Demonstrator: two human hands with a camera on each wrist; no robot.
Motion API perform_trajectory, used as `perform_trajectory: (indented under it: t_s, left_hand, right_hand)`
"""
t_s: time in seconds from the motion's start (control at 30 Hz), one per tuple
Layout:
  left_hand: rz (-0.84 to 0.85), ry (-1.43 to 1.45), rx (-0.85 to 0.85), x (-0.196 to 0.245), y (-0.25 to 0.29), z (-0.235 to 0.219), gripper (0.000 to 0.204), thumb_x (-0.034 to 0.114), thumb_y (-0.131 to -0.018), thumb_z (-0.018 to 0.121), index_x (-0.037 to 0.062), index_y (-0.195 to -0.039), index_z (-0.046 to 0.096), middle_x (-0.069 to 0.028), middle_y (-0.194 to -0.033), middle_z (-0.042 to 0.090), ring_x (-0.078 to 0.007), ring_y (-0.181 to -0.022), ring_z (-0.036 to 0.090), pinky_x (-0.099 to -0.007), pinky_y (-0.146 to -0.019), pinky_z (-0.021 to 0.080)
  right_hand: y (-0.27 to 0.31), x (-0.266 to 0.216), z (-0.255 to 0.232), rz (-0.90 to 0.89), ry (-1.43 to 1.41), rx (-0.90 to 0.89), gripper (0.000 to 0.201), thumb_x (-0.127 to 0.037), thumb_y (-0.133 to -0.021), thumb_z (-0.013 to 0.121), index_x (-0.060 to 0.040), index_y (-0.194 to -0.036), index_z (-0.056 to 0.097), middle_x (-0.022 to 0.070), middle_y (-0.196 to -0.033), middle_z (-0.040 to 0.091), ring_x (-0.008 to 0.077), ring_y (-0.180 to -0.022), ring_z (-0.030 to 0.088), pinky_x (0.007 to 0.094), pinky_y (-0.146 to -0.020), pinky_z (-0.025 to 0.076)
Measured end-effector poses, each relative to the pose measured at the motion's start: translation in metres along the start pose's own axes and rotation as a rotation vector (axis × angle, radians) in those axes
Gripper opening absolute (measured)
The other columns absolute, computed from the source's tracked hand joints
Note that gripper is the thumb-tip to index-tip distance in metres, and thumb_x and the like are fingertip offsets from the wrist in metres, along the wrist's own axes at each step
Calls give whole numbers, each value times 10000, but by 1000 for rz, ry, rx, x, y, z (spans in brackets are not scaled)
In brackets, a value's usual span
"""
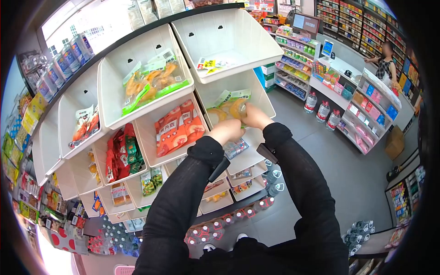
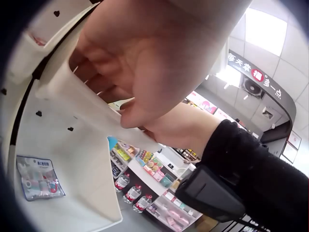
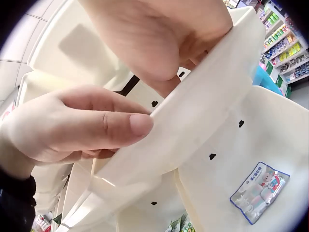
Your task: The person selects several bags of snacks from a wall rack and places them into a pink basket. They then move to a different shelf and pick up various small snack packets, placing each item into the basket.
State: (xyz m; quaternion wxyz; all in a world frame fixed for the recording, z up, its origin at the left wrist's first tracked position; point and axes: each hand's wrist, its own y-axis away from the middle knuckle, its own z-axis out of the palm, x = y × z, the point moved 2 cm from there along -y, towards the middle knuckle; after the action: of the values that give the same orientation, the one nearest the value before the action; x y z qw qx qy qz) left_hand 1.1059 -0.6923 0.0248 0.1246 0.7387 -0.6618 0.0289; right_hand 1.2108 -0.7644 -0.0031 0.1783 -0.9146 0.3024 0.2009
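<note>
Two hands reach over the front rim of a white shop bin

A person in black sleeves holds both hands at a white bin (image 1: pixel 263 98) on a tiered rack. Inside, between its back wall and front rim, lie clear packets (image 1: pixel 238 108) of round golden food. Their green-and-white tops point to the back wall and their filled ends to the front rim, so the long axis runs roughly back to front.

The left hand (image 1: pixel 228 131) is toward the front rim's left corner. The right wrist view shows its thumb (image 3: pixel 137 124) straight along the rim's outer face; its other fingers bend over the edge, slightly apart in the left wrist view. The right hand (image 1: pixel 256 116) is nearer the right corner, fingers bent down against a packet. Whether either hand pinches anything, I cannot tell; fingertips are hidden.

Only the head view shows the packets clearly; the bin wall screens them from the wrist views. Those show plainly a blue-edged pouch (image 3: pixel 260 193) in the bin below. The left wrist view adds a ceiling light (image 2: pixel 265 31); the head view, a second person (image 1: pixel 386 66) by the counter.
</note>
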Motion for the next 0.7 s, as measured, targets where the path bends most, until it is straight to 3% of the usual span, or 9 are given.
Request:
perform_trajectory:
  t_s: [0.1, 0.17, 0.2, 0.27, 0.4, 0.47, 0.57, 0.67, 0.7]
  left_hand:
    - [-13, 117, 59, 2, 0, -4, 445, 392, -774, 439, -27, -853, 567, -232, -804, 568, -339, -763, 557, -377, -689, 427]
    - [-15, 164, 91, 1, -2, -5, 468, 405, -779, 426, -36, -851, 563, -234, -801, 568, -341, -762, 557, -378, -692, 425]
    - [-40, 186, 68, -1, -3, -6, 462, 389, -776, 418, -45, -853, 557, -234, -796, 568, -347, -761, 555, -376, -695, 423]
    - [-70, 210, 45, -5, -6, -4, 457, 372, -774, 409, -55, -855, 550, -234, -790, 568, -352, -759, 554, -374, -697, 422]
    - [-16, 287, 110, -14, -12, 0, 386, 263, -749, 373, -61, -865, 547, -243, -846, 564, -352, -804, 549, -371, -716, 423]
    - [-27, 285, 132, -16, -13, -1, 362, 226, -738, 380, -69, -883, 532, -245, -854, 561, -352, -814, 543, -361, -723, 418]
    - [-65, 317, 115, -17, -12, 1, 333, 187, -732, 391, -65, -898, 532, -245, -881, 557, -350, -854, 534, -355, -744, 413]
    - [38, 513, 605, -18, -1, -11, 330, 147, -714, 442, -93, -934, 495, -287, -901, 525, -374, -874, 519, -381, -760, 404]
    - [15, 541, 685, -20, 5, -15, 353, 155, -715, 475, -100, -958, 456, -285, -903, 517, -376, -883, 507, -374, -763, 400]
  right_hand:
    - [-7, 10, -1, -54, -156, 118, 501, -139, -635, 626, 114, -1001, 396, 243, -869, 557, 312, -760, 579, 326, -651, 463]
    - [-12, 16, 0, 83, -478, 90, 397, -119, -651, 633, 117, -899, 433, 184, -773, 570, 226, -622, 586, 288, -531, 469]
    - [-14, 17, -1, 79, -480, 88, 397, -119, -651, 633, 117, -899, 433, 184, -773, 570, 226, -622, 586, 288, -531, 469]
    - [-11, 12, -6, 219, -775, -64, 290, -106, -681, 621, 113, -797, 471, 134, -683, 556, 163, -540, 560, 254, -456, 453]
    - [-14, 6, -8, 254, -737, -238, 195, -83, -691, 611, 78, -719, 505, 108, -639, 550, 154, -496, 540, 244, -442, 445]
    - [-15, 5, -1, 278, -829, -108, 98, -15, -665, 567, 65, -665, 510, 89, -527, 503, 161, -420, 494, 258, -371, 362]
    - [-19, 8, 4, 243, -738, 6, 90, -32, -690, 547, 54, -696, 521, 84, -565, 513, 161, -450, 506, 270, -367, 360]
    - [-12, 9, -20, 204, -653, 165, 117, -86, -758, 490, 15, -798, 534, 68, -660, 538, 126, -511, 502, 221, -416, 390]
    - [-6, 10, -28, 174, -712, 208, 126, -85, -749, 501, 14, -820, 533, 70, -685, 540, 133, -547, 514, 239, -429, 400]
